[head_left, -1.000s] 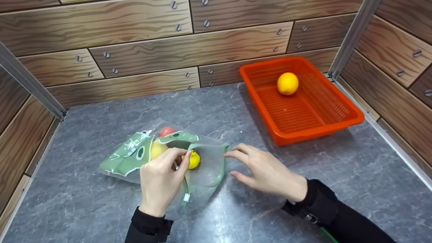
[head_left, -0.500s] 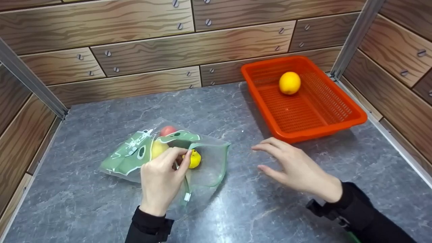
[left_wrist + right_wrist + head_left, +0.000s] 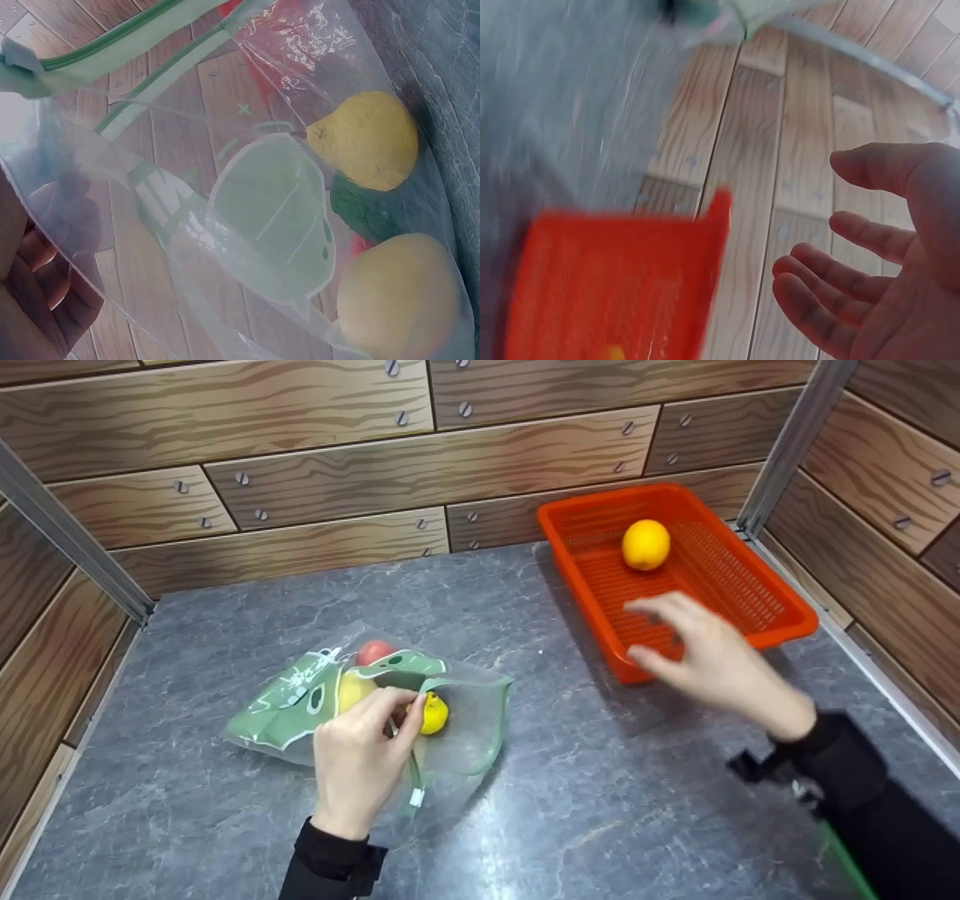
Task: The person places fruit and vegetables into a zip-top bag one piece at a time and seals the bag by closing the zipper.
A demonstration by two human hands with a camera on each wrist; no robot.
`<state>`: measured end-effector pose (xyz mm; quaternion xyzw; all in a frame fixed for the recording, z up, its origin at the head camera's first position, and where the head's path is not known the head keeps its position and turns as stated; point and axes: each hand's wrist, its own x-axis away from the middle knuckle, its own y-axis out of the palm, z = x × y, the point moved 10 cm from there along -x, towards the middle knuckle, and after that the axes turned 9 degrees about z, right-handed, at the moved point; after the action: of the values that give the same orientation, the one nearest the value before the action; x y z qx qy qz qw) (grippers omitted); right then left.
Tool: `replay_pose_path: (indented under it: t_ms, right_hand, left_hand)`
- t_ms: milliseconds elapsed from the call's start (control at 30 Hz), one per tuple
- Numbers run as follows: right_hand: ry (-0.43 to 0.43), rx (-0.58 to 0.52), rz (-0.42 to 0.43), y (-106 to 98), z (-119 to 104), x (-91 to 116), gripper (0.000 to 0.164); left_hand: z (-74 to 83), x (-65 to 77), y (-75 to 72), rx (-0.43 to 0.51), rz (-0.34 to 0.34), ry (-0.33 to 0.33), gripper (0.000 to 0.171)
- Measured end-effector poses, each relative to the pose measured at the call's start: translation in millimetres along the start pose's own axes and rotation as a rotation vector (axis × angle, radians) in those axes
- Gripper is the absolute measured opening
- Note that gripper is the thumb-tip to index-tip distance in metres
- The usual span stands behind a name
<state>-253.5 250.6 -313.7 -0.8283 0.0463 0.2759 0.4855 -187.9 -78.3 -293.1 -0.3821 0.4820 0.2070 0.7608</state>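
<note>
A clear zip bag [image 3: 469, 735] with green printed patches lies on the table, its mouth facing right. My left hand [image 3: 358, 765] pinches the upper edge of that mouth between thumb and fingers. Through the plastic show a yellow pear-shaped fruit [image 3: 367, 141], a larger pale yellow round fruit [image 3: 399, 296] and a red round fruit [image 3: 375, 652]. My right hand [image 3: 709, 656], blurred, hangs over the front left part of the orange-red basket [image 3: 581, 596] with its fingers spread and nothing in them. An orange [image 3: 646, 545] sits inside the basket toward its back.
A white zip slider [image 3: 417, 797] hangs at the bag's near edge. Wood-patterned walls [image 3: 322, 487] enclose the grey marbled tabletop [image 3: 480, 607] at the back and both sides, with metal strips at the corners.
My right hand has moved away from the bag's mouth, rightward and then up to the basket. The left hand keeps its pinch on the bag, which stays in place.
</note>
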Motion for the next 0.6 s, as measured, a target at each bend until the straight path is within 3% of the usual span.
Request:
replay_pose_path:
  t_ms: [267,600]
  right_hand:
    - [0.061,0.106,-0.025,-19.4,39.8,-60.4,0.057]
    - [0.128,0.246,-0.166,-9.9,73.3,-116.7,0.062]
  left_hand:
    - [0.7,-0.4,0.5,-0.007,-0.004,0.009,0.008]
    - [0.4,-1.0,-1.3,-0.004,0.002,0.006,0.008]
